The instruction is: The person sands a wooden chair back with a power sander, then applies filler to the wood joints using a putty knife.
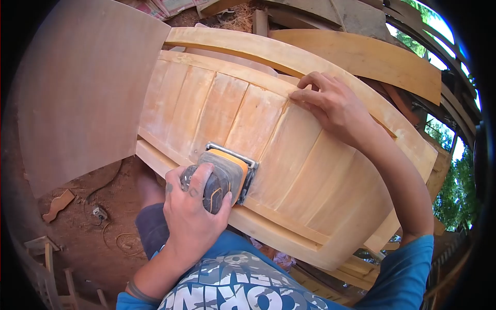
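Note:
My left hand [194,206] is wrapped over the top of an electric sander [219,173], black and grey with an orange band. The sander's flat pad rests on a pale wooden panel [258,121] made of slats inside a frame, near the frame's lower rail. My right hand [336,106] is at the panel's upper rail, its fingers bent and the fingertips pressed together against the wood. Whether something small sits between those fingertips is hidden. Dust whitens parts of the slats.
A large flat wooden board [88,93] stands at the left end of the panel. A curved wooden board [367,59] lies beyond it. On the reddish dirt ground are a cut wood piece [59,205], a cable with a socket [99,213] and wooden frames [49,258].

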The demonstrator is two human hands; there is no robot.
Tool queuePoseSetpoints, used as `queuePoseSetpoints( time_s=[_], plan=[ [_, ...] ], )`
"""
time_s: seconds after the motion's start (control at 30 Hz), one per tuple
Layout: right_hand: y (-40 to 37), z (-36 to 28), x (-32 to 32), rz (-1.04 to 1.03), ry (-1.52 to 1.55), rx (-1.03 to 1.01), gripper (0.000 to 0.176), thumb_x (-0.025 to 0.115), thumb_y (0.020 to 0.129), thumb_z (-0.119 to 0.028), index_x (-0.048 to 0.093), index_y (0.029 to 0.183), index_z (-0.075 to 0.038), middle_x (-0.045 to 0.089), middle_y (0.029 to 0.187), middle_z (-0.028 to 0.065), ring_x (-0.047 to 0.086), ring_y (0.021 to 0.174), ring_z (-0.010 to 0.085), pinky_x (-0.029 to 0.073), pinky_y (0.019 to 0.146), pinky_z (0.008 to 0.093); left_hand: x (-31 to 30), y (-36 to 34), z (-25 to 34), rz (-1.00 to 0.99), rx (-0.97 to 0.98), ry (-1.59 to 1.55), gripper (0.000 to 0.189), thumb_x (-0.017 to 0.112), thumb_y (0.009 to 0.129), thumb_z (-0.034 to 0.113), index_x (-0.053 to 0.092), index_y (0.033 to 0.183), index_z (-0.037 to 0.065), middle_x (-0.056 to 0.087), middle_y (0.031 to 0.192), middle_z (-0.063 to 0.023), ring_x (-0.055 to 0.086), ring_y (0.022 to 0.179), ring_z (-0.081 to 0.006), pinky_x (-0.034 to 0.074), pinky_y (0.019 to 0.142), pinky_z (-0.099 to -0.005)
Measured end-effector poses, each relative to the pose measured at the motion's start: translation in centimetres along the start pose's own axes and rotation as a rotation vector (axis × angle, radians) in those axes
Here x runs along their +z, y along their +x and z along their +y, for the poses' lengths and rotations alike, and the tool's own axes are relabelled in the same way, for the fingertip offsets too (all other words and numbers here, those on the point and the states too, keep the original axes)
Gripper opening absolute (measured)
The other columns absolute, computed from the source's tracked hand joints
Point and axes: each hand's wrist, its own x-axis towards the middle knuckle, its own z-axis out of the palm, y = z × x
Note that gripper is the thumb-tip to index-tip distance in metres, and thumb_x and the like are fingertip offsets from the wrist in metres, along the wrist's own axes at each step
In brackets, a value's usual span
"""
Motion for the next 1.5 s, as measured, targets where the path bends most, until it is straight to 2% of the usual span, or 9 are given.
queuePoseSetpoints(
  time_s=[0.2,0.4,0.6,0.8,1.0,1.13,1.23,1.37,1.5],
  plan=[
    [0.3,0.3,0.4,0.018,-0.007,-0.034,0.008,0.057,0.082,-0.006,0.059,0.09,-0.004,0.055,0.096,0.0099,0.054,0.09,0.0273,0.044,0.079,0.0383,-0.1,0.0,-0.3,0.007,-0.032,-0.005,0.061,0.076,0.059,0.007,0.049,0.114,0.012,0.046,0.103,-0.0176,0.056,0.088,-0.0333,0.05,0.073,-0.04],
    [0.6,0.9,0.7,0.042,0.14,0.198,0.013,0.058,0.083,-0.01,0.054,0.093,-0.002,0.055,0.092,0.013,0.055,0.087,0.0304,0.044,0.076,0.0381,-0.1,0.1,-0.4,0.011,-0.037,-0.013,0.06,0.076,0.059,0.005,0.049,0.113,0.011,0.046,0.103,-0.0175,0.057,0.087,-0.0328,0.05,0.074,-0.0391],
    [1.0,0.2,0.4,-0.002,0.083,0.181,0.015,0.062,0.08,-0.011,0.056,0.09,-0.001,0.057,0.091,0.0139,0.057,0.083,0.0331,0.045,0.075,0.0391,0.0,0.2,0.0,-0.001,-0.026,-0.009,0.061,0.076,0.059,0.005,0.049,0.113,0.01,0.046,0.103,-0.0175,0.057,0.087,-0.0325,0.05,0.074,-0.0387],
    [1.1,0.9,1.4,0.234,0.122,0.298,0.017,0.064,0.079,-0.013,0.059,0.093,-0.003,0.058,0.095,0.0114,0.057,0.088,0.0302,0.046,0.077,0.038,0.1,0.4,0.2,-0.004,-0.018,-0.019,0.06,0.075,0.059,0.004,0.049,0.113,0.009,0.046,0.102,-0.0171,0.057,0.086,-0.0327,0.05,0.074,-0.0387],
    [-0.2,-0.3,1.1,0.046,0.035,0.047,0.017,0.062,0.08,-0.01,0.061,0.096,-0.005,0.055,0.104,0.0085,0.055,0.095,0.027,0.046,0.083,0.0374,0.1,1.2,0.1,0.006,-0.01,-0.012,0.06,0.075,0.06,0.004,0.049,0.113,0.009,0.046,0.101,-0.0168,0.057,0.087,-0.0327,0.049,0.076,-0.0387],
    [-3.0,0.0,-0.9,-0.051,0.298,0.107,0.014,0.067,0.076,-0.009,0.064,0.089,-0.005,0.053,0.119,0.0089,0.05,0.112,0.0283,0.043,0.092,0.0383,0.1,3.4,0.4,0.019,0.041,-0.022,0.059,0.075,0.061,0.005,0.05,0.114,0.009,0.049,0.1,-0.0164,0.058,0.087,-0.0319,0.05,0.076,-0.0379],
    [-6.6,-0.6,-3.9,-0.046,0.426,0.247,0.015,0.067,0.074,-0.006,0.065,0.089,-0.005,0.05,0.128,0.0107,0.047,0.119,0.0298,0.039,0.097,0.0396,0.0,6.0,1.2,0.025,0.113,0.0,0.058,0.074,0.062,0.005,0.05,0.115,0.009,0.051,0.099,-0.0162,0.059,0.087,-0.0315,0.05,0.076,-0.0373],
    [-14.6,-2.4,-5.7,0.242,0.088,0.534,0.03,0.067,0.071,-0.004,0.063,0.101,-0.006,0.048,0.13,0.0154,0.043,0.124,0.0325,0.033,0.103,0.0425,0.1,9.8,3.6,0.014,0.125,0.04,0.055,0.073,0.065,0.009,0.051,0.115,0.013,0.053,0.098,-0.0161,0.06,0.087,-0.0323,0.05,0.076,-0.0379],
    [-24.1,-3.4,-4.8,0.451,-0.27,0.819,0.049,0.062,0.082,-0.021,0.048,0.127,-0.007,0.038,0.14,0.0144,0.034,0.131,0.0319,0.026,0.107,0.0436,0.2,13.1,5.7,0.012,0.178,0.094,0.052,0.072,0.067,0.012,0.051,0.114,0.015,0.052,0.096,-0.0171,0.06,0.084,-0.0337,0.051,0.073,-0.0407]
  ],
)
